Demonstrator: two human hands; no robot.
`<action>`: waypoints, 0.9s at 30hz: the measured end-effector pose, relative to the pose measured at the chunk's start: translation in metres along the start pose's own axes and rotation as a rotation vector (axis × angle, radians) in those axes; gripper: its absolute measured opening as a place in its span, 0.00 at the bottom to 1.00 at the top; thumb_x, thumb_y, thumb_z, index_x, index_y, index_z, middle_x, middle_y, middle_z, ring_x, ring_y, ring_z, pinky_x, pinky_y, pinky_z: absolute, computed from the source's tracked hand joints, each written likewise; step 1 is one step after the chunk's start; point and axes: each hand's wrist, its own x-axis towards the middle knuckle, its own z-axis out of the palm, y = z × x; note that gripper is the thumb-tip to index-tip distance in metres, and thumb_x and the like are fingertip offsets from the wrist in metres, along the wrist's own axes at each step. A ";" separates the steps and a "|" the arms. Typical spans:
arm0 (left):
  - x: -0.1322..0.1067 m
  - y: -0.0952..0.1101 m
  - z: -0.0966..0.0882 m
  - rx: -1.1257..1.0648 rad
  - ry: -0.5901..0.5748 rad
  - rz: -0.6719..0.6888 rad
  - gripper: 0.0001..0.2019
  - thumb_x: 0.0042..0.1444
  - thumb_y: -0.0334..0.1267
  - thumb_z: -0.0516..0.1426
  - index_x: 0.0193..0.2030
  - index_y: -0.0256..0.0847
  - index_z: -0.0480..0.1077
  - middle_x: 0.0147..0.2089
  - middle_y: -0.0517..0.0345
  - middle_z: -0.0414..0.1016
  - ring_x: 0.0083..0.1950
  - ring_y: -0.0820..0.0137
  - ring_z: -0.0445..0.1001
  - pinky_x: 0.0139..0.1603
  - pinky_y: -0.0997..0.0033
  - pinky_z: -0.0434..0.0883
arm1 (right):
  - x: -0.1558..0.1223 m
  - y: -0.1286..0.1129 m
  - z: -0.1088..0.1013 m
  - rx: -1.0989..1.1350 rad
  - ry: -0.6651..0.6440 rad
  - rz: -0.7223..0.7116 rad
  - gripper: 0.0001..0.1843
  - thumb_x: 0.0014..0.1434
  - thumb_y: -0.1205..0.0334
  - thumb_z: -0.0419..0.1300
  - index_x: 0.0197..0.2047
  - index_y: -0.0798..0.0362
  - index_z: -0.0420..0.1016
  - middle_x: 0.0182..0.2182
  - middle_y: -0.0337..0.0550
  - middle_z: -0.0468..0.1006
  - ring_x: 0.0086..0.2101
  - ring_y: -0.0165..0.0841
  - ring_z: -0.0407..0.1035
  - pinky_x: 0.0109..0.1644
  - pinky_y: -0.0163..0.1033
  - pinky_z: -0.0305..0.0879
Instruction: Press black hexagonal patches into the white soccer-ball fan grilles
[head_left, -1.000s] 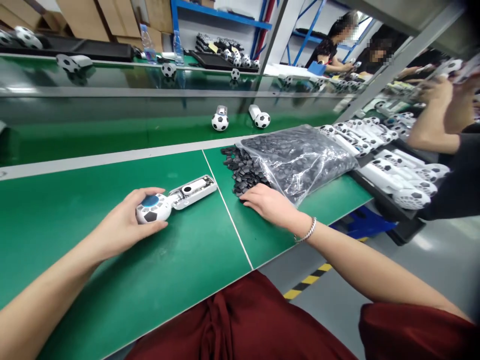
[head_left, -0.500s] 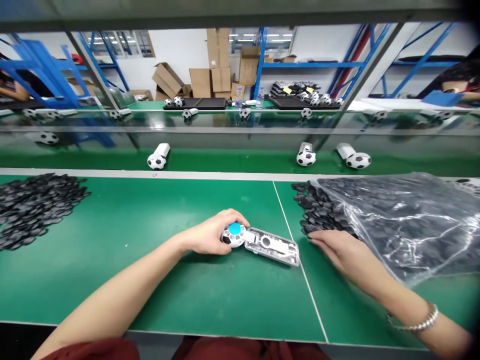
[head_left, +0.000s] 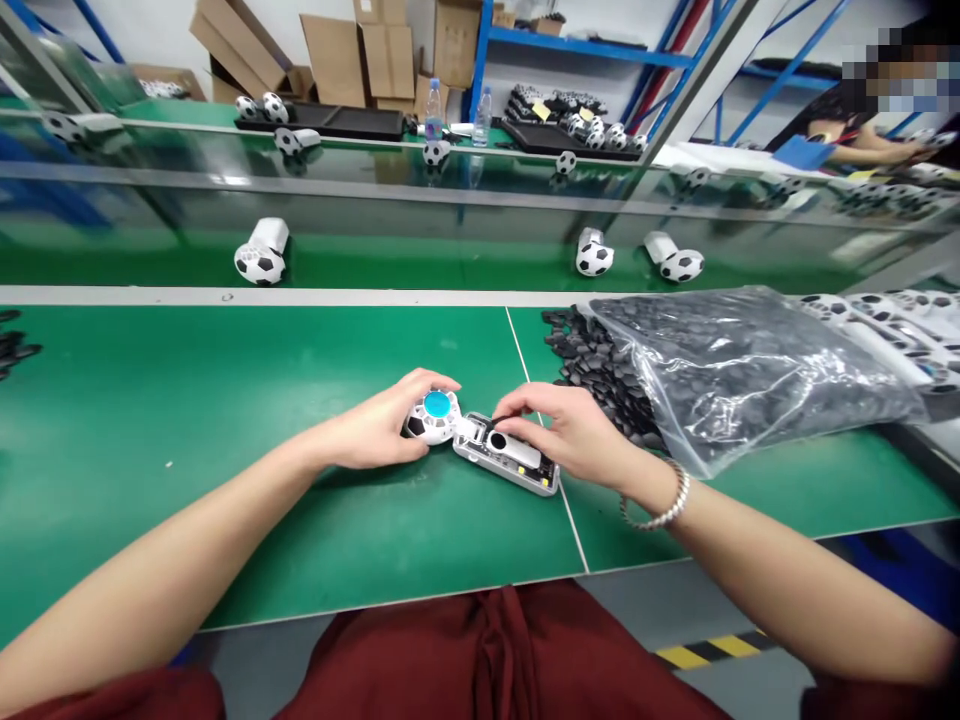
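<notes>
My left hand (head_left: 382,425) is closed around the round head of a football-patterned device (head_left: 433,428), which has a blue disc on top. The device's opened grey handle (head_left: 517,478) points right, its inner parts and a white strip showing. Over the handle, near the hinge, my right hand (head_left: 574,425) pinches a small black plastic piece (head_left: 498,423), mostly hidden by the fingertips. Just beyond my right hand lies a pile of the same black pieces (head_left: 592,370), spilling from a clear plastic bag (head_left: 750,370).
Behind the white ledge (head_left: 375,297), a green conveyor belt (head_left: 435,255) carries several football devices (head_left: 261,262). More black pieces (head_left: 13,345) lie at the left edge. Football-patterned parts (head_left: 877,310) sit right of the bag. A co-worker's arm (head_left: 870,152) shows at upper right.
My right hand has moved left from the pile of black pieces to the device's handle, with a black piece in its fingers. The camera view has tilted down and turned right.
</notes>
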 end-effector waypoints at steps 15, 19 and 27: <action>0.003 -0.001 0.011 -0.022 0.130 -0.045 0.30 0.45 0.46 0.61 0.54 0.42 0.57 0.55 0.52 0.60 0.56 0.62 0.61 0.57 0.61 0.61 | 0.022 0.001 0.029 -0.255 -0.061 -0.402 0.10 0.62 0.60 0.51 0.34 0.52 0.72 0.31 0.40 0.75 0.34 0.31 0.66 0.36 0.38 0.52; 0.004 0.001 0.013 -0.018 0.147 -0.043 0.26 0.48 0.44 0.59 0.53 0.42 0.58 0.54 0.53 0.61 0.55 0.62 0.62 0.56 0.62 0.61 | 0.026 0.001 0.029 -0.234 -0.023 -0.372 0.09 0.60 0.59 0.54 0.33 0.52 0.73 0.31 0.41 0.74 0.35 0.32 0.65 0.35 0.37 0.52; 0.005 0.002 0.015 0.000 0.177 -0.025 0.24 0.48 0.36 0.57 0.53 0.41 0.58 0.53 0.54 0.62 0.54 0.64 0.62 0.55 0.66 0.61 | 0.029 0.002 0.030 -0.105 -0.063 -0.262 0.06 0.56 0.60 0.59 0.32 0.54 0.69 0.31 0.41 0.71 0.35 0.32 0.65 0.37 0.36 0.58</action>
